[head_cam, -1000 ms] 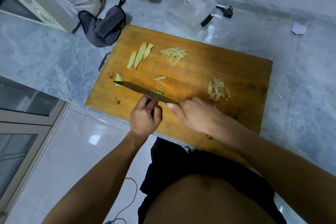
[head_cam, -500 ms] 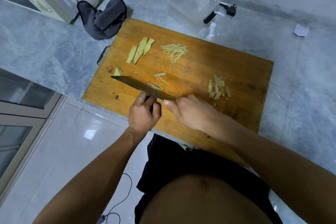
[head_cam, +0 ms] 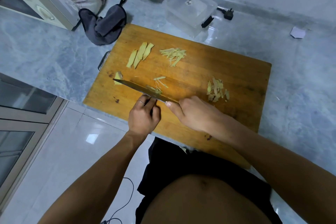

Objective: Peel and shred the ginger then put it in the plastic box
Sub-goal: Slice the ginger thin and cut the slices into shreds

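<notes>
- The right hand (head_cam: pixel 192 112) grips the handle of a cleaver (head_cam: pixel 143 90), thumb laid along the base of the blade; the handle itself is hidden inside the fist.
- The cleaver blade lies across the near left part of the wooden cutting board (head_cam: pixel 218 71), its tip toward the board's left edge.
- The left hand (head_cam: pixel 143 114) sits just behind the blade with fingers curled, fingertips pressing down on a small piece of ginger (head_cam: pixel 154 89) that shows just past the blade; a ring is on one finger.
- A few fresh ginger shreds (head_cam: pixel 160 81) lie just beyond the blade.
- Three flat ginger slices (head_cam: pixel 140 55) lie overlapping at the far left of the board; a pile of finished shreds (head_cam: pixel 173 55) lies beside them to the right.
- A ginger end piece (head_cam: pixel 118 76) sits by the blade tip, and a heap of peelings (head_cam: pixel 217 90) lies on the right side of the board, near the right hand.
- The clear plastic box (head_cam: pixel 190 12) stands on the marble worktop (head_cam: pixel 45 51) just past the board's far edge, with no ginger visible in it.
- A dark grey cloth (head_cam: pixel 103 23) lies on the worktop by the board's far left corner.
</notes>
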`<action>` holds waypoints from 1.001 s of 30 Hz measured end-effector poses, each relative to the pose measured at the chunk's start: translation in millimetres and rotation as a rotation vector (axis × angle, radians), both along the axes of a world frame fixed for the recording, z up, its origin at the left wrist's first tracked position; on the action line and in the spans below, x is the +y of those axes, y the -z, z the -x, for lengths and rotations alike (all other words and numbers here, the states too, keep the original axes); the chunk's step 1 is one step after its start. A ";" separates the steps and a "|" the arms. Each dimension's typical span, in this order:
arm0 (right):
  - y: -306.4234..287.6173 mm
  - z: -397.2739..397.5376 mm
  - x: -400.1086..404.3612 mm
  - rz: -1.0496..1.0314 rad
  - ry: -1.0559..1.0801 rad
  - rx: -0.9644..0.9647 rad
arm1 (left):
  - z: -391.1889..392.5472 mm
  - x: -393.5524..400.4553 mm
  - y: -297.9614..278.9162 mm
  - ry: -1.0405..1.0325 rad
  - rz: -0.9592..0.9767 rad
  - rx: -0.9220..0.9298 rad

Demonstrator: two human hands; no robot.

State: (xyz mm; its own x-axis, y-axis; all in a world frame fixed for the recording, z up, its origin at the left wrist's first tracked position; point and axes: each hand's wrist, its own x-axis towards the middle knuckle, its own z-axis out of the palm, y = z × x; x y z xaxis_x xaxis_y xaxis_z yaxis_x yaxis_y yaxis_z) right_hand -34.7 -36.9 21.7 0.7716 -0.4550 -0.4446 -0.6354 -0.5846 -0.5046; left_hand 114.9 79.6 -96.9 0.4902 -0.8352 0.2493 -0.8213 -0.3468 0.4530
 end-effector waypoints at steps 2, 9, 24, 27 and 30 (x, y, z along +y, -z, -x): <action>-1.9 -0.6 -0.6 -0.002 0.000 0.006 | 0.8 -0.4 0.6 -0.001 0.013 -0.004; 0.6 -1.3 2.8 -0.016 -0.002 0.057 | 1.9 -1.1 1.4 -0.018 0.007 0.030; -0.1 -6.0 4.5 -0.005 0.027 0.014 | 0.1 0.6 -0.6 -0.014 -0.021 0.054; -5.0 -4.7 6.7 0.000 0.016 0.039 | 1.4 0.1 -0.8 -0.014 0.010 0.046; -7.6 -7.4 5.5 0.007 0.007 0.054 | 2.4 -0.9 -1.3 -0.017 0.030 0.037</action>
State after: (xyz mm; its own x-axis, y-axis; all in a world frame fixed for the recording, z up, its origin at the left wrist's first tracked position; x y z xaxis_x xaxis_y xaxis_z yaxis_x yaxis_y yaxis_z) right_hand -27.3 -31.4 29.4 0.7435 -0.4636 -0.4820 -0.6655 -0.5833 -0.4657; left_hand 112.5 78.7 -95.7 0.5135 -0.8192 0.2554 -0.7981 -0.3467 0.4928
